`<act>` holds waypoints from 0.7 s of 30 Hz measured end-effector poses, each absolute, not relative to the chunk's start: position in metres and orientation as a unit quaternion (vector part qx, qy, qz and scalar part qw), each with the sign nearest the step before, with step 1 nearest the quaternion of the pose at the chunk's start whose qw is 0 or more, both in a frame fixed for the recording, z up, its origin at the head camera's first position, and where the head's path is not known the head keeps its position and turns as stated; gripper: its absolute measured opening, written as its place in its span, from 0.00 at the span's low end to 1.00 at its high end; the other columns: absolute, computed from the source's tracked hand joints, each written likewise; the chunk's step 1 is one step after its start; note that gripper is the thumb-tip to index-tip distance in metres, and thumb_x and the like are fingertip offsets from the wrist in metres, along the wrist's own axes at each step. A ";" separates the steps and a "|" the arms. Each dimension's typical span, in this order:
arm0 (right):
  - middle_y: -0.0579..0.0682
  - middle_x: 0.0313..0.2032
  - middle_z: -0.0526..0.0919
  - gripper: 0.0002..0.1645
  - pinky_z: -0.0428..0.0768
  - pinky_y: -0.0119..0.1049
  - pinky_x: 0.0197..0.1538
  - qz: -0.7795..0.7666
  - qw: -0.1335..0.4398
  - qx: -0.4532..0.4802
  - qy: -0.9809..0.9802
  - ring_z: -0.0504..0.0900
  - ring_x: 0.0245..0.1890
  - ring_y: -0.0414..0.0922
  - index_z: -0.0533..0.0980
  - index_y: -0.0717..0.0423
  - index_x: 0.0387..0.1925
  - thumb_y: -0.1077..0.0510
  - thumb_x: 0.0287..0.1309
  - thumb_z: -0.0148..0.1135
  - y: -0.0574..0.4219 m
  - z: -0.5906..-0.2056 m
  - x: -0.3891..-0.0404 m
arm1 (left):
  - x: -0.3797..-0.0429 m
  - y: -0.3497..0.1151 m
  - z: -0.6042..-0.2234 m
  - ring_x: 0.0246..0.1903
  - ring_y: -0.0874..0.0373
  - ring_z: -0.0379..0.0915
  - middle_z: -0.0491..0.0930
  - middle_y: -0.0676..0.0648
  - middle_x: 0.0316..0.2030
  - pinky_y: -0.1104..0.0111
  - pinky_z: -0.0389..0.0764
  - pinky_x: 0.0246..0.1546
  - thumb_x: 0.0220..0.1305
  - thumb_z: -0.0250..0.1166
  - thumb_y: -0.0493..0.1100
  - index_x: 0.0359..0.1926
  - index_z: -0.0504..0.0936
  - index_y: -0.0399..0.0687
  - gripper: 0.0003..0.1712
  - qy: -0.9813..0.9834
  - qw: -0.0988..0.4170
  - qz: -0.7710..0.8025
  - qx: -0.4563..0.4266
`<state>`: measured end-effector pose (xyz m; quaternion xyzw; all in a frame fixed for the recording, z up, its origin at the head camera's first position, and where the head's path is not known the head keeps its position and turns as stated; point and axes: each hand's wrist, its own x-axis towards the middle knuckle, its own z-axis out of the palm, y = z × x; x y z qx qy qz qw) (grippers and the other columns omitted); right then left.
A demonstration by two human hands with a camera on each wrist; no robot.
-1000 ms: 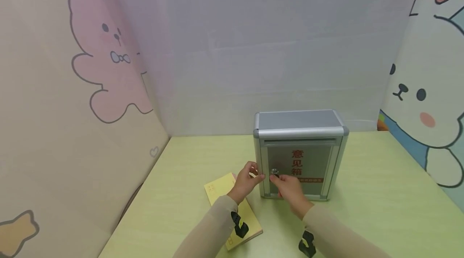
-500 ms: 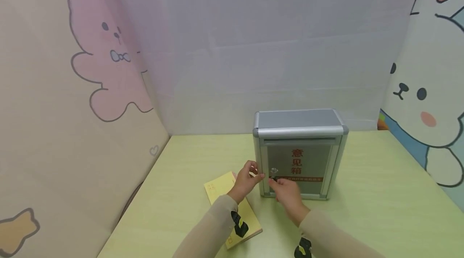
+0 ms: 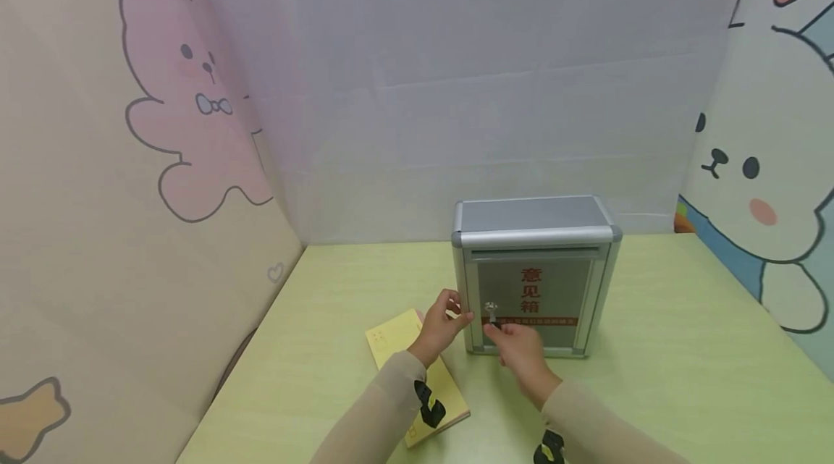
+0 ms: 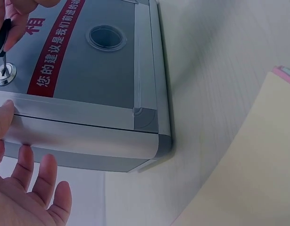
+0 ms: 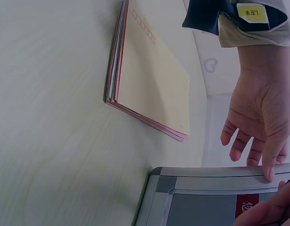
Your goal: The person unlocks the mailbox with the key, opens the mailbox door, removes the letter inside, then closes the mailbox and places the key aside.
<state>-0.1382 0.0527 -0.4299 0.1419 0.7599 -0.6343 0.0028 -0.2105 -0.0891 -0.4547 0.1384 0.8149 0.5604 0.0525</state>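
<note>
A grey metal suggestion box (image 3: 537, 232) with red lettering and a slot stands on the table. Its round silver lock (image 4: 4, 74) sits at the left of the front panel. My right hand (image 3: 523, 355) pinches the black head of a key (image 4: 3, 36) between thumb and fingers, and the silver shank reaches into the lock. My left hand (image 3: 438, 326) rests at the box's left edge. Its thumb touches the front frame and its loosely bent fingers lie along the side, as the left wrist view shows. In the right wrist view the key is mostly hidden by the right fingers.
A stack of pale yellow envelopes (image 3: 397, 334) with pink edges lies left of the box, partly under the left forearm. The pale green table (image 3: 339, 283) meets a white cloth backdrop (image 3: 391, 124). Rabbit-printed sheets (image 3: 756, 232) hang at the sides.
My right hand has drawn slightly down from the lock, and more of the key's silver shank shows. The left hand and the box stay in place.
</note>
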 end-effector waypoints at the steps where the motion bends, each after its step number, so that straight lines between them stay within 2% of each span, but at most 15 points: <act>1: 0.43 0.11 0.61 0.21 0.65 0.36 0.27 -0.634 0.002 0.143 0.760 0.64 0.15 0.40 0.65 0.54 0.15 0.57 0.63 0.59 0.053 -0.430 -0.138 | -0.211 -0.089 -0.455 0.30 0.57 0.66 0.72 0.47 0.36 0.67 0.70 0.31 0.64 0.64 0.36 0.41 0.66 0.44 0.12 0.815 0.051 0.560 0.139; 5: 0.43 0.12 0.62 0.19 0.65 0.36 0.26 -0.633 0.001 0.145 0.761 0.64 0.14 0.39 0.67 0.56 0.17 0.57 0.63 0.59 0.056 -0.432 -0.137 | -0.210 -0.089 -0.457 0.29 0.57 0.66 0.72 0.46 0.36 0.67 0.70 0.29 0.64 0.64 0.36 0.41 0.67 0.44 0.12 0.810 0.049 0.568 0.138; 15: 0.43 0.09 0.60 0.25 0.61 0.35 0.24 -0.620 -0.001 0.133 0.773 0.62 0.13 0.39 0.61 0.51 0.13 0.56 0.63 0.59 0.061 -0.434 -0.132 | -0.210 -0.089 -0.458 0.31 0.56 0.66 0.72 0.47 0.35 0.66 0.70 0.31 0.63 0.64 0.36 0.41 0.66 0.44 0.13 0.809 0.049 0.569 0.142; 21: 0.42 0.10 0.60 0.25 0.58 0.32 0.20 -0.603 -0.004 0.121 0.789 0.59 0.13 0.38 0.60 0.52 0.13 0.57 0.64 0.58 0.065 -0.443 -0.129 | -0.212 -0.089 -0.459 0.31 0.57 0.66 0.71 0.48 0.34 0.67 0.70 0.32 0.64 0.63 0.37 0.41 0.66 0.45 0.12 0.810 0.052 0.567 0.138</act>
